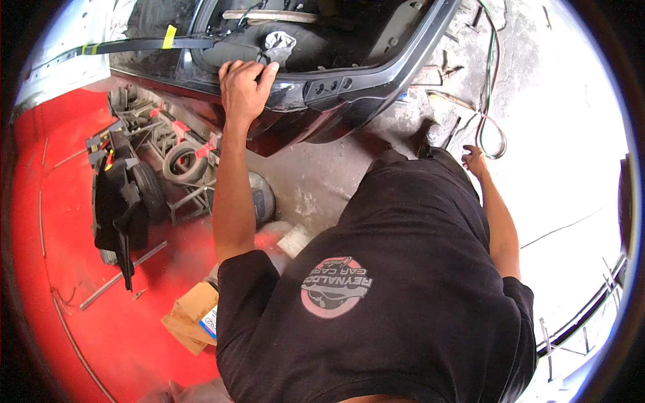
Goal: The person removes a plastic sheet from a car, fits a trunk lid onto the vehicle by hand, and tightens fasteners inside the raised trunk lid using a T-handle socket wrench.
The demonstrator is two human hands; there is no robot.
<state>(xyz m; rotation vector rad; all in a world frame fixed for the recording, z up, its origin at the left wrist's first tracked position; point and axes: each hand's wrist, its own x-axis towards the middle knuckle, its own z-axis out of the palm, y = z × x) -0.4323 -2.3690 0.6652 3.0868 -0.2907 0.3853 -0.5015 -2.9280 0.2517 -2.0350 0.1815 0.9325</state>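
My left hand [244, 92] is on the rim of a dark car's rear opening [285, 96], its fingers bent over the edge and the thumb apart. Just beyond the thumb, inside the opening, lies a crumpled grey-white cloth [279, 46]. A strip of yellow-green tape [169, 37] is stuck to a dark bar left of this hand. My right hand [475, 161] hangs by my right thigh with its fingers loosely apart and nothing visible in them. Near it, a hose [489, 101] loops on the floor.
On the left, a metal frame holds a tyre [183, 163], with black panels [121, 195] beside it on the red floor. A brown cardboard box [195, 316] lies nearer me. A rounded grey tank [261, 196] stands below the car. Several tools [451, 99] lie on the floor at right.
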